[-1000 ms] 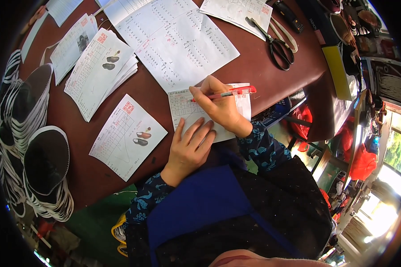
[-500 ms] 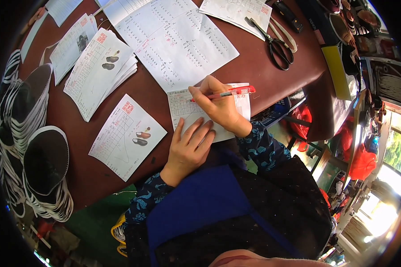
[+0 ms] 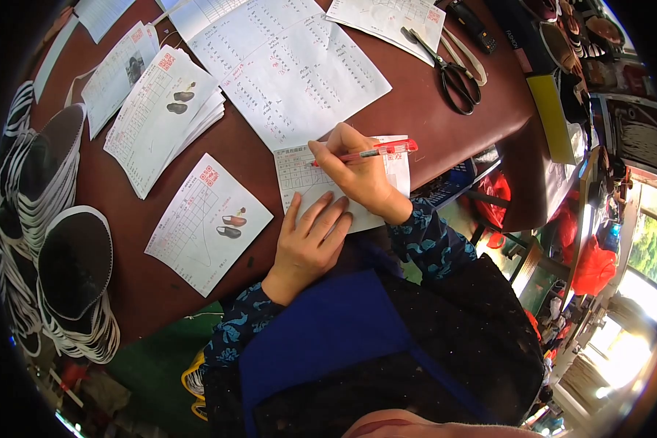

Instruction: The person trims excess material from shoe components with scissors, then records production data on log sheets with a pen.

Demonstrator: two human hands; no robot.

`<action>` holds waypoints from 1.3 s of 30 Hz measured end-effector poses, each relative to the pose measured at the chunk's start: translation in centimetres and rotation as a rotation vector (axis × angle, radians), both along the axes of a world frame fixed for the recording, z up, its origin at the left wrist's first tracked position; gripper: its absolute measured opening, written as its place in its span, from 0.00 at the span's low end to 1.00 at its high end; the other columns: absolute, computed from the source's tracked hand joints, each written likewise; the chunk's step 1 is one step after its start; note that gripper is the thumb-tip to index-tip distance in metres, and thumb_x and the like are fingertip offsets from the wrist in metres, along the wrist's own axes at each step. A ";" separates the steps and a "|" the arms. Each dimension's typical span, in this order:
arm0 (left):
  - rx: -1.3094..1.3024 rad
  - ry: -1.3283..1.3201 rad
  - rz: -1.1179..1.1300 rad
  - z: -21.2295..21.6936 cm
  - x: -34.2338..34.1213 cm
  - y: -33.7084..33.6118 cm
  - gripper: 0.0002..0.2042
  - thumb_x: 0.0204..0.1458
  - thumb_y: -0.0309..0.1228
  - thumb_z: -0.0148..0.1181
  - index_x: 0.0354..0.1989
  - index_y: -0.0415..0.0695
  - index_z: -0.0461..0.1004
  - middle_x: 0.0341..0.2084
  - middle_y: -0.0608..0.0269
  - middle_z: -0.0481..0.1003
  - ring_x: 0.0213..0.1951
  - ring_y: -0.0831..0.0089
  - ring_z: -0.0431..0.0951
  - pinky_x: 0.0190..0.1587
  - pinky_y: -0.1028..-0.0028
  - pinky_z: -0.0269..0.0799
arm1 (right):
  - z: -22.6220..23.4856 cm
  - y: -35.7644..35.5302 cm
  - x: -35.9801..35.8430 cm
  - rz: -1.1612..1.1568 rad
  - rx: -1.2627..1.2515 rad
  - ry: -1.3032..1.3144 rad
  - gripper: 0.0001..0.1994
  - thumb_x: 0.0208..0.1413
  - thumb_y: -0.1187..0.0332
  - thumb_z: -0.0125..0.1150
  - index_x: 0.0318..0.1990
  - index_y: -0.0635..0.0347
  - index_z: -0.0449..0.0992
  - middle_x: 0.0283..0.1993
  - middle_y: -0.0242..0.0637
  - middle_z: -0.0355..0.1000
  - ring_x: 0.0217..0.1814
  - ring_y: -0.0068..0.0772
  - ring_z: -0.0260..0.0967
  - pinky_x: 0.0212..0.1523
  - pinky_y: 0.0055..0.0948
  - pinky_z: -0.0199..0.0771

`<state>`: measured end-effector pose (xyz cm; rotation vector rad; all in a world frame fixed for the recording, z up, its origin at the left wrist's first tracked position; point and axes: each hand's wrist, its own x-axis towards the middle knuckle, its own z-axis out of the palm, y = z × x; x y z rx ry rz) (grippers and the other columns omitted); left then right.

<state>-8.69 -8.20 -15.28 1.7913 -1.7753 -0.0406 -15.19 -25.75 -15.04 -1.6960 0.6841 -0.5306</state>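
Observation:
A red pen (image 3: 396, 147) is gripped in my right hand (image 3: 363, 175), its tip down on a printed form card (image 3: 293, 175) at the table's near edge. Flat on the lower part of that card lies my left hand (image 3: 311, 244), fingers spread and holding nothing. The card is partly covered by both hands. Above it and touching or overlapping its top edge is an open notebook (image 3: 321, 80) filled with handwriting. To the left of my left hand rests a single card (image 3: 209, 225) with a grid and shoe pictures.
A stack of similar cards (image 3: 157, 120) sits at the upper left. Piles of dark, white-edged shoe insoles (image 3: 77, 263) line the left side. Black-handled scissors (image 3: 458, 87) and more papers (image 3: 394, 22) lie at the upper right. A red bag (image 3: 595, 264) hangs by shelving at right.
Almost nothing differs. My right hand and the pen stay nearly in place on the card, and my left hand has not moved.

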 end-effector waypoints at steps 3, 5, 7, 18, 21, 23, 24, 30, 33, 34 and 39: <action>-0.001 -0.001 0.002 -0.1 0.0 0.1 0.13 0.54 0.29 0.65 0.48 0.48 0.82 0.56 0.65 0.79 0.60 0.64 0.78 0.70 0.45 0.65 | -0.2 0.1 0.1 -0.007 0.009 -0.011 0.13 0.64 0.73 0.68 0.30 0.61 0.68 0.27 0.32 0.74 0.30 0.17 0.69 0.31 0.25 0.70; 0.002 -0.004 0.009 -0.2 0.0 0.1 0.12 0.54 0.29 0.65 0.48 0.48 0.81 0.56 0.65 0.79 0.60 0.64 0.78 0.70 0.45 0.65 | 0.0 0.1 0.1 -0.008 0.013 -0.021 0.13 0.64 0.73 0.68 0.30 0.61 0.68 0.27 0.32 0.74 0.30 0.17 0.69 0.31 0.25 0.70; -0.005 0.000 0.004 -0.2 0.0 0.0 0.12 0.54 0.29 0.65 0.47 0.48 0.81 0.56 0.66 0.79 0.61 0.65 0.77 0.70 0.45 0.65 | 0.9 0.0 0.2 -0.033 0.011 0.019 0.14 0.64 0.73 0.68 0.29 0.61 0.68 0.26 0.31 0.73 0.30 0.17 0.68 0.31 0.24 0.69; -0.015 0.008 0.011 -0.3 0.0 -0.1 0.13 0.52 0.28 0.67 0.47 0.49 0.82 0.56 0.66 0.80 0.60 0.64 0.78 0.70 0.47 0.64 | 1.4 -0.2 -0.5 -0.115 0.077 -0.038 0.15 0.64 0.73 0.69 0.27 0.62 0.68 0.24 0.25 0.68 0.28 0.11 0.61 0.28 0.19 0.64; -0.015 0.013 0.011 -0.4 0.0 0.0 0.13 0.52 0.28 0.67 0.47 0.49 0.82 0.56 0.67 0.80 0.60 0.64 0.78 0.70 0.47 0.63 | 0.8 -0.1 -0.6 -0.129 0.103 -0.085 0.15 0.63 0.72 0.69 0.28 0.61 0.68 0.24 0.24 0.67 0.28 0.10 0.60 0.28 0.20 0.63; -0.012 0.018 0.011 -0.4 0.0 0.0 0.13 0.52 0.28 0.67 0.47 0.49 0.82 0.56 0.67 0.80 0.60 0.64 0.79 0.70 0.47 0.63 | 1.2 0.0 -0.3 -0.107 0.086 -0.065 0.15 0.63 0.72 0.69 0.28 0.61 0.68 0.24 0.24 0.67 0.28 0.10 0.60 0.27 0.21 0.64; -0.012 0.011 0.012 -0.4 0.0 0.1 0.12 0.53 0.29 0.67 0.47 0.49 0.82 0.56 0.67 0.80 0.60 0.64 0.79 0.71 0.47 0.63 | 1.4 0.1 -0.1 -0.084 0.068 -0.048 0.15 0.63 0.72 0.69 0.28 0.61 0.68 0.24 0.24 0.67 0.28 0.11 0.61 0.27 0.22 0.64; -0.012 0.018 0.014 -0.5 -0.1 0.0 0.12 0.53 0.29 0.67 0.47 0.49 0.82 0.56 0.66 0.80 0.60 0.64 0.79 0.71 0.47 0.62 | 0.5 0.1 0.1 -0.003 -0.081 0.004 0.14 0.62 0.73 0.70 0.29 0.62 0.69 0.22 0.27 0.68 0.25 0.15 0.62 0.26 0.25 0.65; -0.012 0.017 0.014 -0.4 -0.1 0.1 0.12 0.54 0.29 0.66 0.47 0.49 0.82 0.56 0.65 0.79 0.60 0.64 0.78 0.71 0.46 0.63 | 0.2 0.3 0.2 0.003 -0.139 0.028 0.14 0.61 0.73 0.70 0.29 0.62 0.68 0.22 0.28 0.68 0.23 0.15 0.62 0.24 0.26 0.64; -0.011 0.015 0.015 -0.4 -0.1 0.1 0.12 0.54 0.30 0.65 0.47 0.48 0.81 0.56 0.65 0.79 0.61 0.65 0.78 0.70 0.45 0.64 | 0.1 0.3 0.3 0.007 -0.174 0.056 0.15 0.61 0.73 0.70 0.28 0.61 0.67 0.21 0.28 0.68 0.23 0.15 0.62 0.23 0.26 0.64; -0.015 0.003 0.009 -0.3 0.0 0.0 0.11 0.54 0.30 0.65 0.47 0.48 0.81 0.57 0.65 0.79 0.61 0.64 0.78 0.70 0.45 0.64 | -0.1 0.1 0.4 -0.005 -0.250 0.006 0.17 0.61 0.68 0.72 0.27 0.62 0.67 0.19 0.35 0.68 0.18 0.23 0.62 0.20 0.31 0.63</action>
